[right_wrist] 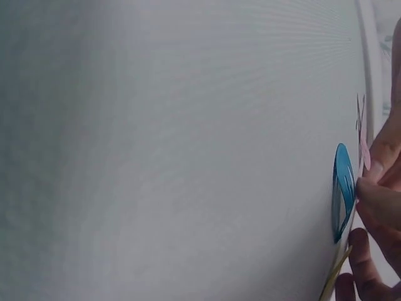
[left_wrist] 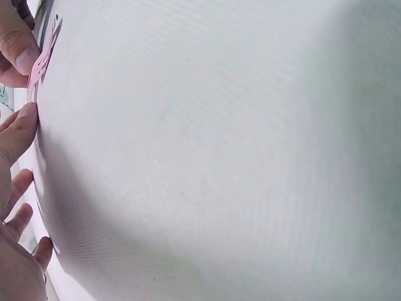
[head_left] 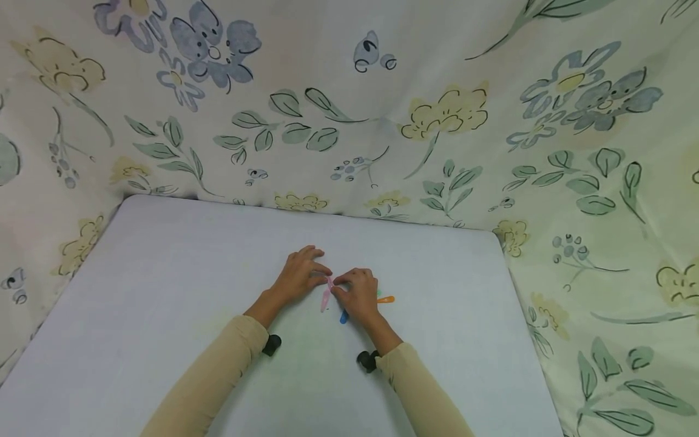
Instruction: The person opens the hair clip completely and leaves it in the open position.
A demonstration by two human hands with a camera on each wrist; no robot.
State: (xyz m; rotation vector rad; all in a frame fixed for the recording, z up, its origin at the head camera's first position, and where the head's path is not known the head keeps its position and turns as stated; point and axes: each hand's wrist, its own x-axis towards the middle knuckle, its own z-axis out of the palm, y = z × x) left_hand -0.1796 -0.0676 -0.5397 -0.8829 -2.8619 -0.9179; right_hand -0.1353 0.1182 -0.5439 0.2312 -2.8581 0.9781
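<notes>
A slim pink plastic piece [head_left: 326, 300] with slits along it, like a small fork, is between my two hands just over the table. My left hand [head_left: 297, 274] pinches its far end with thumb and forefinger, the other fingers spread towards the tabletop. From the other side, my right hand [head_left: 357, 292] pinches the piece near its middle; thumb and fingertips show beside the slits in the left wrist view. A blue slotted piece [right_wrist: 343, 188] lies just under the right hand. An orange piece [head_left: 386, 299] with a rounded end pokes out beyond that hand's outer side, partly hidden by it.
A bit of green [head_left: 379, 293] shows beside the right hand near the orange piece. All this lies on a white-covered table [head_left: 207, 261], with floral cloth [head_left: 382, 145] hanging behind and at both sides. Black wrist devices [head_left: 271, 345] sit under both forearms.
</notes>
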